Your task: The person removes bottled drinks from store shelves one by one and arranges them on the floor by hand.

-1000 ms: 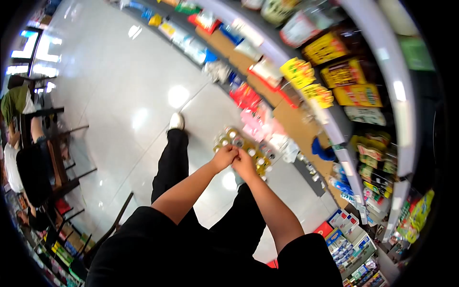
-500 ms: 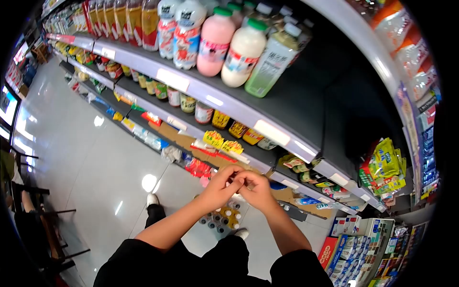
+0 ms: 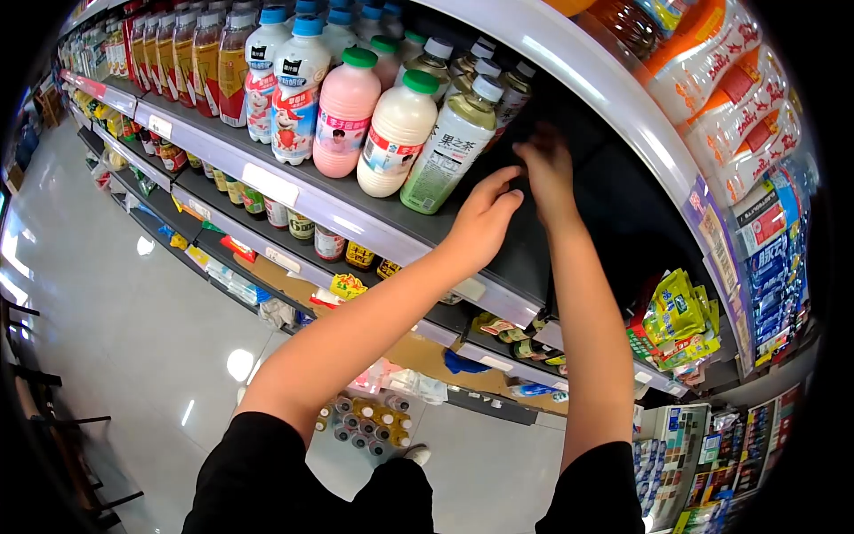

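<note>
The person stands close to a shop shelf (image 3: 294, 191) and reaches both arms up into the dark gap at the right end of its row of drinks. The left hand (image 3: 485, 222) is partly open, fingers together and slightly curled, resting on the shelf board just beside the pale green tea bottle (image 3: 445, 147); it grips nothing that can be seen. The right hand (image 3: 547, 169) reaches deeper into the shadowed gap behind that bottle, fingers bent downward; whether it has hold of anything cannot be told, as the fingertips are lost in the dark. The bottles stand upright with labels turned to the aisle, as stock is faced for shoppers, and the gap the hands occupy is the one bare stretch of that shelf. The tea bottle's label reads 果之茶 in dark characters. Beside it stand a cream-coloured bottle with a green cap (image 3: 396, 133) and a pink bottle with a green cap (image 3: 345, 111), then white bottles with blue caps (image 3: 289, 89) carrying a cartoon figure; their smaller print is too fine to read. On the floor by the person's feet sits a shrink-wrapped pack of small bottles (image 3: 369, 425), well below the hands. Orange packets with red characters (image 3: 738, 80) hang at the upper right.
</note>
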